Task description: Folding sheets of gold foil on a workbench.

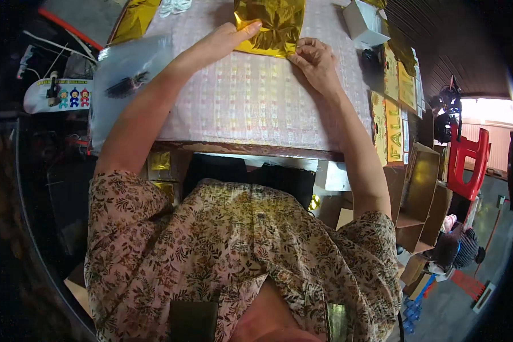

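A crinkled piece of shiny gold foil (273, 23) lies at the far middle of the cloth-covered table (251, 108); I cannot tell if it is a sheet or a flat bag. My left hand (229, 41) is on its left edge, thumb across the top, the other fingers partly hidden. At the near right corner, my right hand (316, 60) has thumb and fingertips pinched together on the foil's edge. The foil's far end runs out of view at the top.
Clear plastic sheets (131, 80) cover the table's left side, with more gold foil (134, 20) beyond. A white box (365, 23) and yellow printed packs (390, 125) line the right edge. Open cardboard boxes (419, 188) and a red plastic stool (468, 162) stand further right.
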Action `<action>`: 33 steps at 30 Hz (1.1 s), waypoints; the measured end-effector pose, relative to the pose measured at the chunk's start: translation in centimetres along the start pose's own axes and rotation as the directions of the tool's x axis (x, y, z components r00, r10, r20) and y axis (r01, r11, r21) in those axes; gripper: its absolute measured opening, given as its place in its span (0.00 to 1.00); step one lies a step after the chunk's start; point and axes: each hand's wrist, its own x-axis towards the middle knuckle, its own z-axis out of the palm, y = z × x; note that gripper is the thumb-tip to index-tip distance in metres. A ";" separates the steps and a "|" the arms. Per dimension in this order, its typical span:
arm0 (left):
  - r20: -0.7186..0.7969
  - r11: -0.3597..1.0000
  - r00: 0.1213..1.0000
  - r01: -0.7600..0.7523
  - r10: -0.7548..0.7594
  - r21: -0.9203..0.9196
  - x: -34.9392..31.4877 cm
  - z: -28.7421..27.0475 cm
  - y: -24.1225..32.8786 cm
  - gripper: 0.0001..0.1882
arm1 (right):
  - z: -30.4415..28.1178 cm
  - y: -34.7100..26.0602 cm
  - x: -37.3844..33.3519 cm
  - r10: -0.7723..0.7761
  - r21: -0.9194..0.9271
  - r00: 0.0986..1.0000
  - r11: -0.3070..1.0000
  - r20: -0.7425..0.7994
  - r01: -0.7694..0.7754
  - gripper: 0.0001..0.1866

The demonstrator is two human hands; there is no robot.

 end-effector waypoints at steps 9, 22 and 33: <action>-0.024 0.965 0.998 -0.057 0.066 0.257 -1.7 -1.8 -2.0 0.19 | 0.5 -0.3 0.6 0.141 0.080 0.989 0.986 0.041 -0.144 0.14; -0.172 0.941 0.980 -0.038 0.101 0.336 -1.3 -0.8 -4.8 0.18 | 1.2 0.3 0.5 0.161 0.105 0.987 0.981 0.019 -0.162 0.14; -0.209 0.922 0.972 -0.014 0.103 0.386 -1.7 -0.6 -4.2 0.21 | 1.9 -1.6 0.5 0.228 0.301 0.965 0.936 -0.125 -0.182 0.06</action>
